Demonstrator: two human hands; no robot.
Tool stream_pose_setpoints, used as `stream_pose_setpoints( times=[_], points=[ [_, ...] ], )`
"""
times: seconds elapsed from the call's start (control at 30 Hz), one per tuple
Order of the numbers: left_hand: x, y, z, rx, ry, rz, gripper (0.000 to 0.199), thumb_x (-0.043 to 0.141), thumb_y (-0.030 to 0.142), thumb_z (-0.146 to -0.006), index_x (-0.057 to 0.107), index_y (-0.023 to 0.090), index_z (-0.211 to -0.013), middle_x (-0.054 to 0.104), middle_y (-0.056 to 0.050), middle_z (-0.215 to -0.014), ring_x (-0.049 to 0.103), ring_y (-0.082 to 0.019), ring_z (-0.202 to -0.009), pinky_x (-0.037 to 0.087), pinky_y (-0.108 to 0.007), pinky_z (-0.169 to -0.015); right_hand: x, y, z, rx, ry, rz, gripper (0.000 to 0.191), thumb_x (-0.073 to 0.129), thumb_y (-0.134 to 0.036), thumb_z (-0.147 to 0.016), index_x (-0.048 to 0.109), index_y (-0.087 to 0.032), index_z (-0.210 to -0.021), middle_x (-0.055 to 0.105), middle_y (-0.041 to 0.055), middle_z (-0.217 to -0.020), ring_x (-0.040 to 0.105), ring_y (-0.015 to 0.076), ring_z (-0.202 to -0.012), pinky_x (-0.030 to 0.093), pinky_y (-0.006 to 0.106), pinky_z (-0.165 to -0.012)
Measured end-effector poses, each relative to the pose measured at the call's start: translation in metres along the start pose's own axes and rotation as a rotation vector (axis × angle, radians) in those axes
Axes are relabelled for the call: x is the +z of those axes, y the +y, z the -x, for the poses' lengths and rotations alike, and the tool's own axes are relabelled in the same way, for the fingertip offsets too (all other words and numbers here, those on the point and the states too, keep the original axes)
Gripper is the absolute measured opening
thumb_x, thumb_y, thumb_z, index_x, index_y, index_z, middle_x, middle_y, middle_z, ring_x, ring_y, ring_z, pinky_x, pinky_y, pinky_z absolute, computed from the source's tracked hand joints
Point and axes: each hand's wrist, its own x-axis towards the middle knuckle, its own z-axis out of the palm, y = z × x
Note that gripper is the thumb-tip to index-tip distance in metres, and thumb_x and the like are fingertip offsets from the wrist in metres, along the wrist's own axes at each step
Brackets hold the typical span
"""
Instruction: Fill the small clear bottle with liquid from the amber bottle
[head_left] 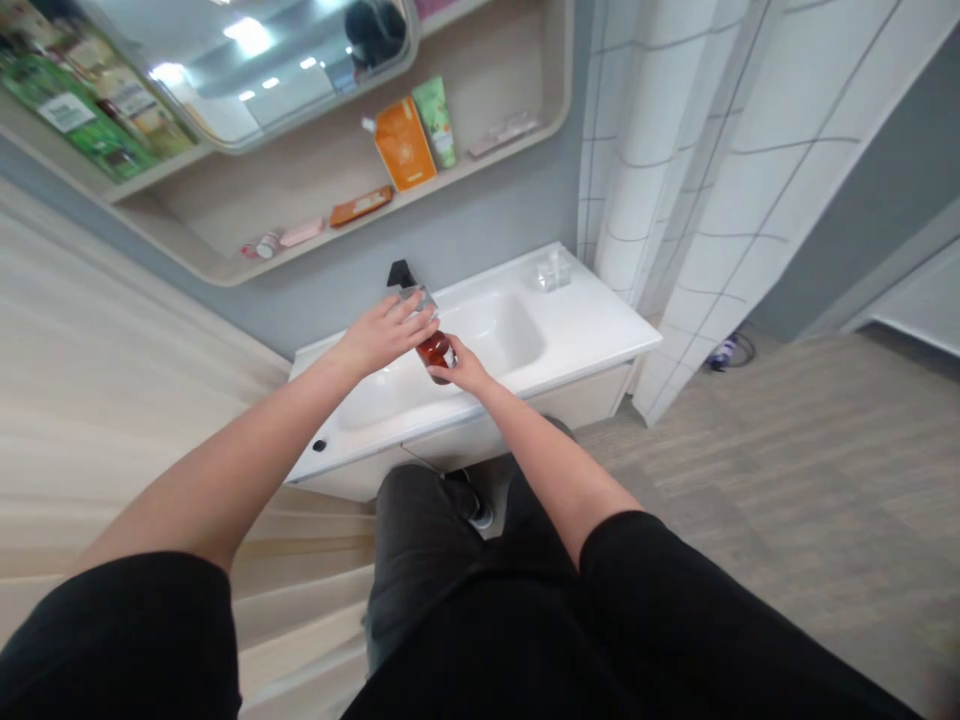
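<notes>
Over the white sink (501, 335), my right hand (463, 368) is wrapped round a reddish-brown bottle (435, 350) with a pale label. My left hand (394, 332) lies over a clear, transparent item (421, 298) at the bottle's upper end, fingers bent round it. Whether that item is a cap or a cup is hard to tell. Just behind my left hand stands the black faucet (400, 273). The two hands are close together, with the bottle tilted between them.
A clear dispenser (553, 272) stands on the counter's right. A small black round object (319, 445) lies front left. Above, a shelf (262, 268) holds an orange pouch (405, 145) and a green tube (435, 120) under a mirror. Curtains (645, 150) hang at both sides.
</notes>
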Motion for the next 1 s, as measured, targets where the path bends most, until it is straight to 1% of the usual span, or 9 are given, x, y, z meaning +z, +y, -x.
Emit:
stream_pose_setpoints(
  times=[0.2, 0.3, 0.4, 0.57, 0.7, 0.77, 0.87, 0.93, 1.0],
  points=[
    [0.009, -0.002, 0.006, -0.066, 0.042, -0.005, 0.049, 0.044, 0.016, -0.111, 0.070, 0.027, -0.151, 0.065, -0.014, -0.165, 0.048, -0.039, -0.165, 0.047, -0.066, -0.124, -0.001, -0.006, 0.000, 0.034, -0.004, 0.010, 0.101, 0.092, -0.066, -0.076, 0.056, -0.020, -0.158, 0.072, 0.0150, -0.150, 0.070, 0.0386, -0.130, 0.056, 0.054, -0.115],
    [0.021, -0.001, 0.015, -0.177, 0.138, 0.015, 0.053, 0.052, 0.016, -0.106, 0.068, 0.030, -0.154, 0.066, -0.015, -0.164, 0.047, -0.038, -0.165, 0.045, -0.065, -0.123, -0.001, -0.004, 0.000, 0.038, -0.009, 0.013, 0.100, 0.092, -0.063, -0.074, 0.058, -0.018, -0.157, 0.073, 0.0157, -0.147, 0.072, 0.0382, -0.125, 0.056, 0.053, -0.113],
    [0.038, 0.005, 0.029, -0.333, 0.241, 0.049, 0.059, 0.059, 0.016, -0.100, 0.065, 0.031, -0.158, 0.067, -0.015, -0.161, 0.050, -0.039, -0.162, 0.043, -0.064, -0.123, -0.001, -0.003, 0.001, 0.029, -0.027, 0.014, 0.097, 0.092, -0.061, -0.074, 0.059, -0.018, -0.155, 0.073, 0.0149, -0.148, 0.070, 0.0380, -0.130, 0.055, 0.051, -0.116],
    [0.088, 0.025, 0.060, -0.775, 0.430, 0.272, 0.069, 0.078, 0.028, -0.088, 0.063, 0.025, -0.155, 0.069, -0.017, -0.155, 0.061, -0.040, -0.148, 0.046, -0.062, -0.124, -0.005, -0.007, 0.003, 0.059, -0.061, 0.043, 0.096, 0.093, -0.061, -0.072, 0.061, -0.021, -0.153, 0.075, 0.0125, -0.144, 0.070, 0.0382, -0.128, 0.054, 0.052, -0.114],
    [0.146, 0.051, 0.089, -1.170, 0.627, 0.783, 0.074, 0.090, 0.038, -0.079, 0.060, 0.025, -0.146, 0.070, -0.015, -0.148, 0.075, -0.032, -0.124, 0.060, -0.050, -0.108, -0.007, -0.009, 0.004, 0.092, -0.054, 0.077, 0.093, 0.093, -0.062, -0.069, 0.064, -0.022, -0.148, 0.077, 0.0107, -0.136, 0.071, 0.0360, -0.119, 0.056, 0.051, -0.108],
    [0.172, 0.063, 0.102, -1.300, 0.674, 1.021, 0.072, 0.092, 0.039, -0.075, 0.060, 0.025, -0.138, 0.072, -0.014, -0.141, 0.078, -0.028, -0.111, 0.063, -0.044, -0.098, -0.006, -0.009, 0.004, 0.127, -0.029, 0.122, 0.091, 0.093, -0.062, -0.067, 0.065, -0.023, -0.145, 0.078, 0.0094, -0.131, 0.071, 0.0341, -0.113, 0.056, 0.050, -0.105],
    [0.200, 0.075, 0.116, -1.363, 0.741, 1.204, 0.073, 0.095, 0.040, -0.069, 0.061, 0.024, -0.131, 0.072, -0.012, -0.133, 0.076, -0.023, -0.100, 0.062, -0.038, -0.091, -0.005, -0.010, 0.004, 0.157, 0.039, 0.187, 0.093, 0.091, -0.065, -0.066, 0.064, -0.023, -0.145, 0.078, 0.0084, -0.128, 0.070, 0.0317, -0.106, 0.057, 0.048, -0.101],
    [0.212, 0.078, 0.121, -1.337, 0.783, 1.265, 0.074, 0.095, 0.042, -0.068, 0.061, 0.024, -0.131, 0.071, -0.011, -0.133, 0.075, -0.021, -0.097, 0.061, -0.036, -0.088, -0.009, -0.011, 0.003, 0.169, 0.087, 0.232, 0.093, 0.089, -0.068, -0.068, 0.062, -0.023, -0.145, 0.077, 0.0082, -0.126, 0.069, 0.0305, -0.103, 0.057, 0.047, -0.098],
    [0.220, 0.078, 0.123, -1.290, 0.771, 1.291, 0.074, 0.094, 0.043, -0.069, 0.060, 0.024, -0.132, 0.070, -0.011, -0.135, 0.074, -0.020, -0.096, 0.060, -0.035, -0.088, -0.022, -0.015, 0.000, 0.173, 0.139, 0.281, 0.091, 0.089, -0.069, -0.068, 0.062, -0.023, -0.143, 0.075, 0.0082, -0.124, 0.066, 0.0291, -0.098, 0.057, 0.046, -0.093]
  ],
)
